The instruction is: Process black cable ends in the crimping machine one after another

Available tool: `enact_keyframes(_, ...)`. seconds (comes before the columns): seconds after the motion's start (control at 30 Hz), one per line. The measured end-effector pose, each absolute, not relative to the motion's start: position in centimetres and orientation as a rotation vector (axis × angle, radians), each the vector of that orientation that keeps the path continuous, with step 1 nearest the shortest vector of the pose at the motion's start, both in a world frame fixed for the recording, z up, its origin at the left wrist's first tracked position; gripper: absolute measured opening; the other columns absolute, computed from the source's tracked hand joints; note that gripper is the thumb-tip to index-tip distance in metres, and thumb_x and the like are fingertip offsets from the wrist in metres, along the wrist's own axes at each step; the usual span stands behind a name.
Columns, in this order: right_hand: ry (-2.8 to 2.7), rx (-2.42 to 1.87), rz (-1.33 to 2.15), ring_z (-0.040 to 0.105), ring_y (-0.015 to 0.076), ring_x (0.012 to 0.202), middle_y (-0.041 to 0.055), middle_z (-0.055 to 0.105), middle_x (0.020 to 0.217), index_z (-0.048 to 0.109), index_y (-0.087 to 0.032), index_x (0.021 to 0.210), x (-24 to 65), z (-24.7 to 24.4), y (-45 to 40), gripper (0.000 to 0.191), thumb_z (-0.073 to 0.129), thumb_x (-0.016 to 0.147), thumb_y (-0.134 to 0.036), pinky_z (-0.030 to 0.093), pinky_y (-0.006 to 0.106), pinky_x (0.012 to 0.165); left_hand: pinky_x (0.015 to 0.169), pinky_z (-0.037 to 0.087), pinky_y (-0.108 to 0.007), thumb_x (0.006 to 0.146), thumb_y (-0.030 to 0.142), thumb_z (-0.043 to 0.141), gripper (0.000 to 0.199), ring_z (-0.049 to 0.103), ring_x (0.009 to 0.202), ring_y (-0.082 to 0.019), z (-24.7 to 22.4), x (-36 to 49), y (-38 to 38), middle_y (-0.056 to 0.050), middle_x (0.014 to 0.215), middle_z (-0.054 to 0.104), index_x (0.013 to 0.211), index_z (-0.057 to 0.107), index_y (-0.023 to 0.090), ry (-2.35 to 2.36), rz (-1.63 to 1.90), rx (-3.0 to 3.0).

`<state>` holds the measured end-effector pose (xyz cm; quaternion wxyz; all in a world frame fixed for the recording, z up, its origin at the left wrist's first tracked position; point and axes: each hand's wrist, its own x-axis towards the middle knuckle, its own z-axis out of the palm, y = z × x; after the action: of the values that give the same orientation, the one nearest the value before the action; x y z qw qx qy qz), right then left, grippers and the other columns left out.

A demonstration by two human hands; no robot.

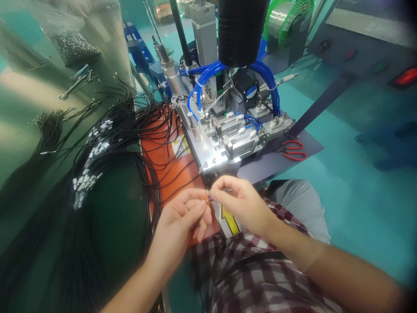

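Observation:
In front of the machine's near corner, my left hand (184, 213) pinches a thin wire end (207, 196) between thumb and forefinger, its other fingers curled. The wire looks pale with an orange tint, and most of it is hidden by my fingers. My right hand (243, 201) meets it from the other side, thumb and forefinger pressed together at the same wire. Just beyond both hands stands a metal bench machine (208, 150) with blue air tubes (203, 80). Black cables (166, 167) run over the orange board (176, 184) beside my left hand.
Bundles of black cables with silvery connector ends (97, 145) cover the green table at left. A bag of small metal parts (73, 45) lies behind them. Red-handled cutters (295, 151) rest on the grey plate at right. A solder wire spool (283, 21) and control box (365, 48) stand behind.

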<state>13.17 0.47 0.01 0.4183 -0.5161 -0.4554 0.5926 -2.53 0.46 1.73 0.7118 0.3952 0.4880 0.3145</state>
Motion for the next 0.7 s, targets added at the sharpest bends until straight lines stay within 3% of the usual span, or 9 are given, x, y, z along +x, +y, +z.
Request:
enact_keyframes(0.1, -1.097, -1.278, 1.515, 0.050, 0.0104, 0.064, -0.0028, 0.056, 0.069, 0.057, -0.017, 0.068, 13.2, 0.3, 0.6, 0.015, 0.058, 0.081, -0.024, 0.042, 0.022, 0.060, 0.046, 0.032, -0.019, 0.087, 0.029, 0.060, 0.023, 0.040, 0.040, -0.006, 1.8, -2.5, 0.4, 0.005, 0.060, 0.059, 0.106, 0.049, 0.021, 1.056, 0.724, 0.895)
enact_keyframes(0.33, -1.026, -1.286, 1.651, 0.035, 0.0065, 0.046, -0.0078, 0.043, 0.053, 0.056, -0.017, 0.065, 13.7, 0.9, 0.9, 0.017, 0.060, 0.079, -0.024, 0.032, 0.020, 0.046, 0.050, 0.029, -0.020, 0.090, 0.026, 0.056, 0.021, 0.036, 0.043, -0.004, 1.6, -2.6, 0.4, 0.004, 0.062, 0.059, 0.108, 0.047, 0.020, 1.024, 0.728, 0.945)
enact_keyframes(0.5, -1.056, -1.240, 1.657, 0.049, 0.0086, 0.059, -0.0024, 0.058, 0.069, 0.060, -0.015, 0.072, 13.9, 0.2, 0.6, 0.017, 0.061, 0.082, -0.029, 0.041, 0.022, 0.057, 0.052, 0.028, -0.021, 0.092, 0.026, 0.054, 0.017, 0.036, 0.043, -0.004, 1.5, -2.6, 0.5, 0.005, 0.062, 0.058, 0.107, 0.048, 0.020, 1.032, 0.741, 0.975)
enact_keyframes(0.7, -1.212, -1.277, 1.452, 0.057, 0.0123, 0.066, -0.0002, 0.063, 0.074, 0.058, -0.018, 0.077, 13.1, -0.5, -0.8, 0.015, 0.054, 0.089, -0.025, 0.046, 0.025, 0.064, 0.053, 0.030, -0.021, 0.093, 0.027, 0.053, 0.018, 0.037, 0.045, -0.004, 1.2, -2.6, 0.3, 0.005, 0.065, 0.058, 0.109, 0.047, 0.021, 1.038, 0.743, 1.005)
